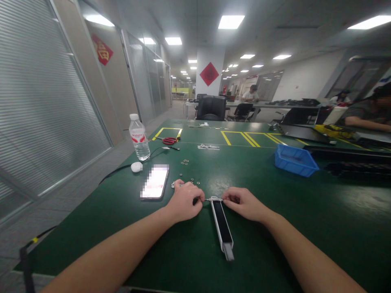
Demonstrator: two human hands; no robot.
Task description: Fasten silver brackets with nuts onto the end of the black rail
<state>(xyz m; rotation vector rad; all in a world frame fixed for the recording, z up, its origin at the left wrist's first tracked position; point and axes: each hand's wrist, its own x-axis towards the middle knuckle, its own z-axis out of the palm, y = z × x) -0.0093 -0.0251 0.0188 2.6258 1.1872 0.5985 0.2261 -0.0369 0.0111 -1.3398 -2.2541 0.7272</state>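
On the green table lies a long, narrow device (222, 224) with a white frame, a black face and a grey tab at its near end. My left hand (185, 200) is closed at its far left corner, pinching a thin metal rod (207, 200) that runs to the device's end. My right hand (244, 203) is closed at the far right corner, its fingertips against that end; what they hold is too small to tell. Several small metal nuts or rings (192, 179) lie just beyond my left hand.
Left of my hands lie a lit phone (155, 182) and a white earbud case (136, 167). Behind them stand a water bottle (139, 138) and red-handled scissors (170, 141). A blue bin (295, 160) sits at the right, near black parts (360, 167). A person (369, 110) sits at far right.
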